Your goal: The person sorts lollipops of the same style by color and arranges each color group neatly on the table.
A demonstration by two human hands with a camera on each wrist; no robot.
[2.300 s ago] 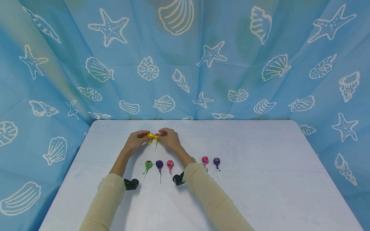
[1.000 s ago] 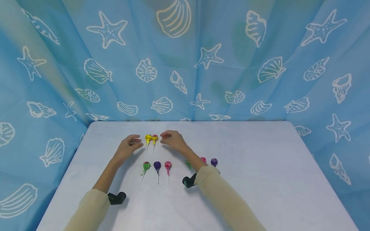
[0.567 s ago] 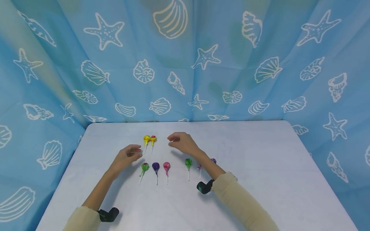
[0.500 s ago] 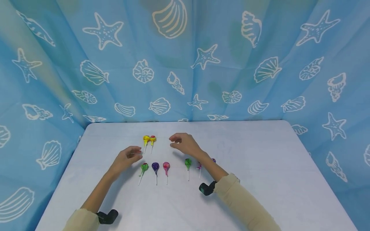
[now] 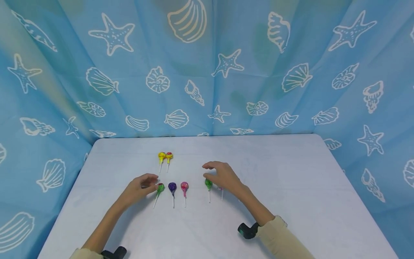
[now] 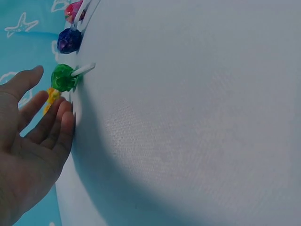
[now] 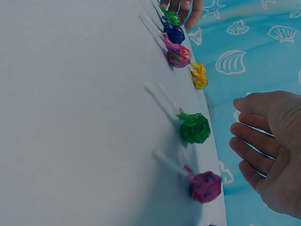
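Note:
My left hand [image 5: 137, 187] reaches in beside a green lollipop [image 5: 160, 187], thumb and fingers apart and fingertips close to its wrapped head. To the right of that lollipop lie a purple lollipop [image 5: 172, 187] and a pink lollipop [image 5: 184, 186]. My right hand [image 5: 224, 177] hovers with loosely bent fingers over another green lollipop [image 5: 208, 184], holding nothing. In the right wrist view a pinkish-purple lollipop [image 7: 205, 187] lies near that green one; in the head view my right hand mostly covers it. The purple lollipop at the right end is hidden there too.
Two yellow lollipops [image 5: 161, 157] lie side by side farther back, sticks toward me. Everything rests on a white-covered table [image 5: 291, 194]. A blue curtain [image 5: 200, 64] with white shells and starfish hangs behind the table's far edge. Black wrist cameras [image 5: 248, 230] sit at both sleeves.
Both hands have let go of the two yellow lollipops, which stay side by side. The left hand has come back to the left green lollipop; the right hand has moved right and nearer, over the other.

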